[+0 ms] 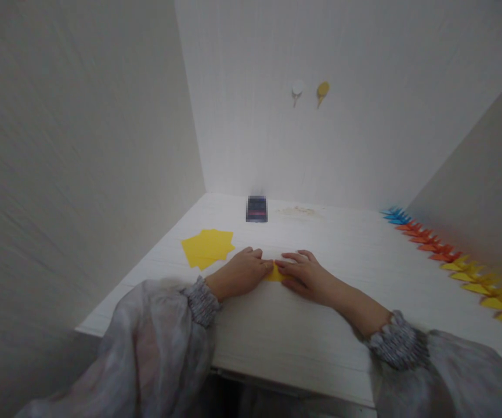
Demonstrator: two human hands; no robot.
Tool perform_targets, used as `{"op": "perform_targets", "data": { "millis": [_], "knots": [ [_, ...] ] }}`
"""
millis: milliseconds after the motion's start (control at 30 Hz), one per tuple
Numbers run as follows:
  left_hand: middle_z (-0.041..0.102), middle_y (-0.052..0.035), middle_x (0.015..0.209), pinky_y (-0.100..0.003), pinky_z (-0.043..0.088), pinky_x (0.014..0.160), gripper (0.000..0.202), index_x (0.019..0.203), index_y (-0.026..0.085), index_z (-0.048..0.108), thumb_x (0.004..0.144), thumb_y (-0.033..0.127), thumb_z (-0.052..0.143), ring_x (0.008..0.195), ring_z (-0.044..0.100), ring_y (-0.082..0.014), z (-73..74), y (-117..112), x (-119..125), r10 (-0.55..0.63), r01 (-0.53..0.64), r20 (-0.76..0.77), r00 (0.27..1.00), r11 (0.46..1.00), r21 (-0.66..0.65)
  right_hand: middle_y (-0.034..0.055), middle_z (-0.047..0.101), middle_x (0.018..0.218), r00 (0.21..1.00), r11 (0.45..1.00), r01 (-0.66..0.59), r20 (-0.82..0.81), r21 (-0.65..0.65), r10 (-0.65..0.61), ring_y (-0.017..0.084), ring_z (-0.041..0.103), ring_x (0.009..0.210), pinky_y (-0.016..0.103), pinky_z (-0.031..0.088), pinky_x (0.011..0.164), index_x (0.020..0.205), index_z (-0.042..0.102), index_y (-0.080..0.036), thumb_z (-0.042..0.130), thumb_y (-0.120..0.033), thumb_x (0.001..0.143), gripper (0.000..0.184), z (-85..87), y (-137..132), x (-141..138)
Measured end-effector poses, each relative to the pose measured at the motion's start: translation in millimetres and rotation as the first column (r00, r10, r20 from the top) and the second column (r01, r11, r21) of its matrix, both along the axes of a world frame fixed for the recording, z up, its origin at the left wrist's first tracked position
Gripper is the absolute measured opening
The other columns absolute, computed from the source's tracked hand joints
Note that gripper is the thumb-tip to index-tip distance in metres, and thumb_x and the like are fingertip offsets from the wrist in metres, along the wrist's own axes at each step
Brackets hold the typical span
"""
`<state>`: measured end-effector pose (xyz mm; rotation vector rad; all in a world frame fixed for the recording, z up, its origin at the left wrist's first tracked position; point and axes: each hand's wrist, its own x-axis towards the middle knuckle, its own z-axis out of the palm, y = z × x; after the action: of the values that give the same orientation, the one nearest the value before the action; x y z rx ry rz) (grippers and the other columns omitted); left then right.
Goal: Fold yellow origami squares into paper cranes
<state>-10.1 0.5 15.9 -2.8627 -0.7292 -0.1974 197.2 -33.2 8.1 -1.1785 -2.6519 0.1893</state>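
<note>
A small piece of yellow origami paper (274, 273) lies on the white table between my two hands, mostly covered by fingers. My left hand (244, 273) is closed, with its thumb and forefinger pressed on the paper's left side. On the right side, my right hand (305, 276) pinches the paper with thumb and forefinger, its other fingers stretched out beyond it. How the paper is folded is hard to see. Just left of my left hand is a loose, fanned stack of flat yellow paper sheets (207, 247).
Folded paper cranes in blue (395, 215), orange (429, 241) and yellow (486, 284) form a long row along the right wall. A dark, blurred-out device (256, 209) stands near the back wall. Two hooks, one white (296, 90) and one yellow (322, 90), are on that wall.
</note>
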Motion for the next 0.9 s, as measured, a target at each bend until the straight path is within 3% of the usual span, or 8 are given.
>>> {"op": "perform_targets", "data": {
  "millis": [333,533,667,767,900],
  "knots": [
    [0.055,-0.0077,0.063,-0.035,0.032,0.066,0.021,0.083,0.017,0.059,0.081,0.020,0.039,0.064,0.050,-0.0185,7.3,1.7,-5.9,0.194,-0.194,0.018,0.981,0.981,-0.005,0.0065,0.057,0.117,0.999,1.000,0.019,-0.030,0.011,-0.018,0.024,0.045,0.112,0.050,0.025,0.093,0.112,0.053,-0.024,0.044,-0.033,0.082,0.032,-1.4,3.1,7.6],
    [0.056,-0.0088,0.060,-0.036,0.032,0.068,0.030,0.074,0.015,0.062,0.083,0.026,0.036,0.064,0.052,-0.0186,8.3,1.1,-9.9,0.285,-0.286,0.064,0.956,0.958,0.002,0.0048,0.056,0.118,0.999,1.000,0.023,-0.032,0.001,-0.023,0.024,0.044,0.112,0.049,0.025,0.093,0.112,0.053,-0.025,0.044,-0.033,0.083,0.031,-0.7,2.7,11.4],
    [0.059,-0.0093,0.073,-0.035,0.036,0.070,0.025,0.086,0.016,0.062,0.080,0.033,0.045,0.076,0.052,-0.0206,3.8,3.8,-9.3,0.333,-0.313,0.175,0.926,0.940,-0.134,0.0067,0.058,0.114,0.996,1.000,0.004,-0.088,0.011,-0.003,0.023,0.047,0.108,0.044,0.032,0.090,0.108,0.056,-0.023,0.044,-0.031,0.083,0.030,-2.2,2.9,8.5],
    [0.060,-0.0079,0.085,-0.032,0.038,0.075,0.034,0.099,0.016,0.058,0.073,0.037,0.056,0.086,0.049,-0.0207,-6.0,9.4,-5.5,0.364,-0.280,0.288,0.886,0.914,-0.294,0.0065,0.061,0.108,0.987,0.999,-0.013,-0.161,0.043,0.019,0.021,0.051,0.101,0.040,0.036,0.086,0.094,0.062,-0.021,0.044,-0.029,0.083,0.022,-7.1,6.1,2.9],
    [0.058,-0.0064,0.083,-0.031,0.041,0.070,0.034,0.091,0.016,0.061,0.066,0.039,0.061,0.081,0.050,-0.0194,-16.5,14.5,0.1,0.435,-0.276,0.279,0.856,0.842,-0.464,0.0059,0.064,0.100,0.976,0.998,-0.002,-0.219,0.059,0.015,0.019,0.055,0.092,0.038,0.040,0.082,0.080,0.063,-0.020,0.046,-0.026,0.081,0.017,-12.0,8.8,-2.9]
  ]
}}
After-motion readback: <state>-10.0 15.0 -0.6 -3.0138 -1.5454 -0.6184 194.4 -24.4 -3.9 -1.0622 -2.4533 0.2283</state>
